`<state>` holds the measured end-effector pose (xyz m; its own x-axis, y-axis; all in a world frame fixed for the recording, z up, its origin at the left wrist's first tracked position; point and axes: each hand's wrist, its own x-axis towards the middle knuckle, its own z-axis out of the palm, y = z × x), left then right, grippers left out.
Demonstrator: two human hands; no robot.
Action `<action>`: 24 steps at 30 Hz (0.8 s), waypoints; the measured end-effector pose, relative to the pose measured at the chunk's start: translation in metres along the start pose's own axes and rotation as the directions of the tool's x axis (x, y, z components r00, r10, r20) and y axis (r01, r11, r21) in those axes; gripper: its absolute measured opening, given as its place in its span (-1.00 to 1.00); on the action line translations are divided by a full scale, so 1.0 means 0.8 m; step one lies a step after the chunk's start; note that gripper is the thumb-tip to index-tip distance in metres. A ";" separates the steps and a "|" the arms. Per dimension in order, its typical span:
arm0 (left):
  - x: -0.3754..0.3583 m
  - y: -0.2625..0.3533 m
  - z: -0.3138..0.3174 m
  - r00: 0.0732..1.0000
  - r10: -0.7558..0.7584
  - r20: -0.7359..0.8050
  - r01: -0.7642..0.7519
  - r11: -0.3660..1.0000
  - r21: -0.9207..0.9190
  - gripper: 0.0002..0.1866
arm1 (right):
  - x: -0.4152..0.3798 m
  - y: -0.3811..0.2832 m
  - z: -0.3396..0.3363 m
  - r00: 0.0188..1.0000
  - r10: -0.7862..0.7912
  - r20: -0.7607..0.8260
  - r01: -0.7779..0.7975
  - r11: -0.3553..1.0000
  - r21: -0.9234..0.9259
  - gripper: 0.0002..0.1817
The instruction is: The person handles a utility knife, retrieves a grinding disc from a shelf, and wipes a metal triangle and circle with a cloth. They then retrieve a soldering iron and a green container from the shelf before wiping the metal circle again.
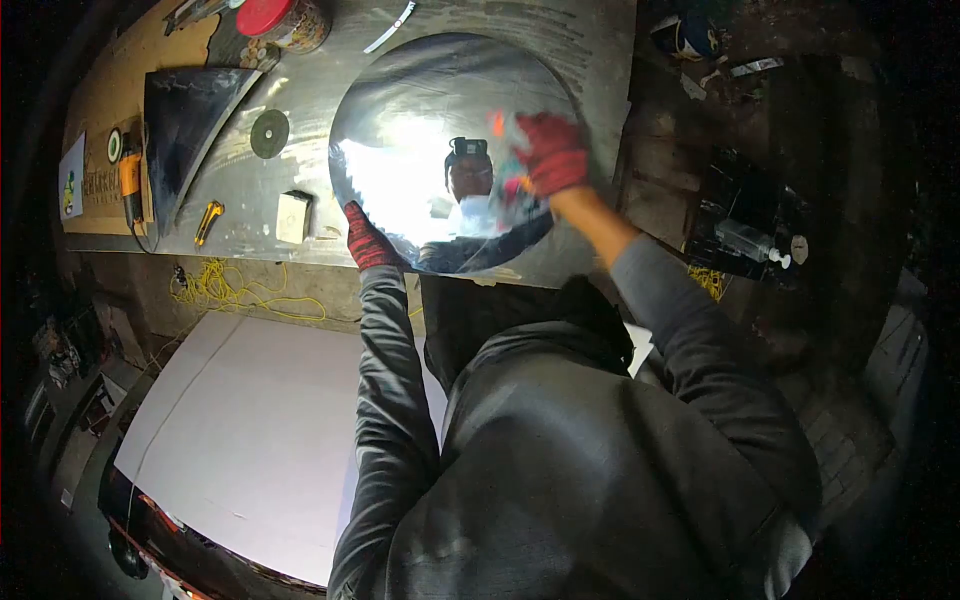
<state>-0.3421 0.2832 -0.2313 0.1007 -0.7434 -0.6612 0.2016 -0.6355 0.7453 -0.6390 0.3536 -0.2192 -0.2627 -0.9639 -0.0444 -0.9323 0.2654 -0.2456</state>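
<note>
A large round disc (400, 95), polished like a mirror, lies on the grey metal-topped table (310, 90) and reflects a bright light and my head with the camera. My left hand (370, 240), in a red and black glove, grips its lower left rim. Over the disc's right side is my right hand (553, 155), in a red glove and blurred by motion. Its fingers look closed, with small teal and pink patches beside them; what they hold I cannot make out.
Left on the table are a green abrasive disc (269, 134), a small white box (293, 217), a yellow utility knife (208, 223), a dark triangular sheet (190, 125) and an orange power tool (130, 178). A red-lidded jar (300, 28) stands behind. Yellow cord (225, 288) hangs below.
</note>
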 end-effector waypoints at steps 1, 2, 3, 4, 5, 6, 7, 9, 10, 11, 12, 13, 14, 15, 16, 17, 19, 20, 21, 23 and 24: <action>0.005 -0.009 -0.008 1.000 -0.006 -0.002 0.006 1.000 0.001 -0.19 | 0.017 0.019 -0.004 0.995 0.062 -0.071 -0.058 0.997 0.054 -0.57; 0.016 -0.020 -0.018 1.000 0.017 0.020 -0.017 1.000 -0.007 -0.20 | 0.027 0.028 -0.012 0.981 0.129 -0.142 -0.113 0.987 0.113 -0.58; 0.025 -0.024 -0.023 0.998 0.042 0.048 -0.041 0.999 -0.017 -0.20 | 0.020 0.024 -0.011 0.981 0.133 -0.143 -0.118 0.987 0.110 -0.58; 0.025 -0.020 -0.020 0.998 0.041 0.054 -0.040 0.999 -0.022 -0.20 | 0.009 0.014 -0.011 0.989 0.116 -0.095 -0.106 0.989 0.104 -0.58; 0.022 -0.016 -0.019 0.999 -0.003 0.043 0.004 1.000 -0.029 -0.20 | -0.004 0.005 -0.011 0.994 0.097 -0.047 -0.092 0.991 0.098 -0.58; 0.021 -0.012 -0.015 0.998 -0.045 0.032 0.046 0.998 -0.033 -0.20 | -0.019 -0.007 -0.019 0.994 0.036 0.107 -0.041 0.998 0.053 -0.59; 0.016 -0.013 -0.011 0.998 0.060 -0.027 -0.059 0.998 0.018 -0.23 | -0.038 -0.020 -0.040 0.977 -0.014 0.215 0.009 1.000 0.027 -0.54; 0.027 -0.021 -0.023 0.996 0.090 -0.013 -0.089 0.994 0.069 -0.22 | -0.050 -0.020 -0.053 0.945 -0.058 0.323 0.056 0.998 0.016 -0.49; 0.036 -0.023 -0.029 0.993 0.121 0.000 -0.121 0.986 0.113 -0.22 | -0.048 -0.005 -0.045 0.957 0.004 0.291 -0.011 1.000 0.023 -0.48; 0.046 -0.023 -0.037 0.992 0.123 -0.002 -0.122 0.985 0.122 -0.22 | -0.047 0.013 -0.037 0.963 0.068 0.261 -0.079 0.996 0.035 -0.47; 0.056 -0.021 -0.046 0.993 0.084 0.088 -0.092 0.991 0.093 -0.20 | -0.047 0.039 -0.028 0.990 0.128 0.054 -0.135 0.979 0.153 -0.49; 0.060 -0.019 -0.052 0.984 0.044 0.175 -0.057 0.996 0.067 -0.17 | -0.048 0.064 -0.020 0.967 0.209 -0.143 -0.163 0.947 0.277 -0.50; 0.052 0.001 -0.049 0.987 0.020 0.162 -0.053 0.978 0.201 -0.16 | -0.037 0.080 -0.034 0.956 0.248 -0.153 -0.183 0.919 0.349 -0.49; 0.066 0.006 -0.058 0.996 0.004 0.093 -0.029 0.965 0.261 -0.16 | -0.021 0.092 -0.056 0.944 0.289 -0.160 -0.200 0.885 0.419 -0.48; 0.079 0.010 -0.066 1.000 -0.009 0.022 0.001 0.947 0.321 -0.16 | -0.009 0.103 -0.059 0.944 0.294 -0.151 -0.206 0.880 0.427 -0.48; 0.070 0.031 -0.057 0.998 -0.051 -0.039 0.062 0.925 0.375 -0.19 | 0.004 0.114 -0.058 0.926 0.316 -0.207 -0.202 0.877 0.436 -0.45; 0.127 0.019 -0.105 0.990 0.133 0.043 -0.136 0.854 0.502 -0.32 | 0.022 0.122 -0.059 0.903 0.346 -0.254 -0.205 0.868 0.453 -0.43; 0.123 0.030 -0.102 0.984 0.161 0.081 -0.180 0.851 0.493 -0.35 | 0.031 0.118 -0.061 0.925 0.356 -0.136 -0.251 0.838 0.484 -0.39; 0.116 0.039 -0.097 0.970 0.238 0.044 -0.217 0.775 0.594 -0.39 | 0.034 0.119 -0.059 0.934 0.358 -0.015 -0.301 0.807 0.508 -0.36; 0.075 0.064 -0.075 0.951 0.307 -0.031 -0.197 0.681 0.705 -0.45 | 0.028 0.137 -0.035 0.942 0.328 -0.075 -0.278 0.883 0.378 -0.33; 0.065 0.057 -0.077 0.952 0.305 -0.037 -0.191 0.680 0.708 -0.45 | 0.027 0.138 -0.032 0.950 0.278 -0.142 -0.241 0.942 0.231 -0.30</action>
<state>-0.2678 0.2282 -0.2366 0.1930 -0.8938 -0.4048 -0.5718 -0.4377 0.6939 -0.7544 0.3626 -0.2224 -0.5442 -0.8385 0.0274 -0.7579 0.4773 -0.4448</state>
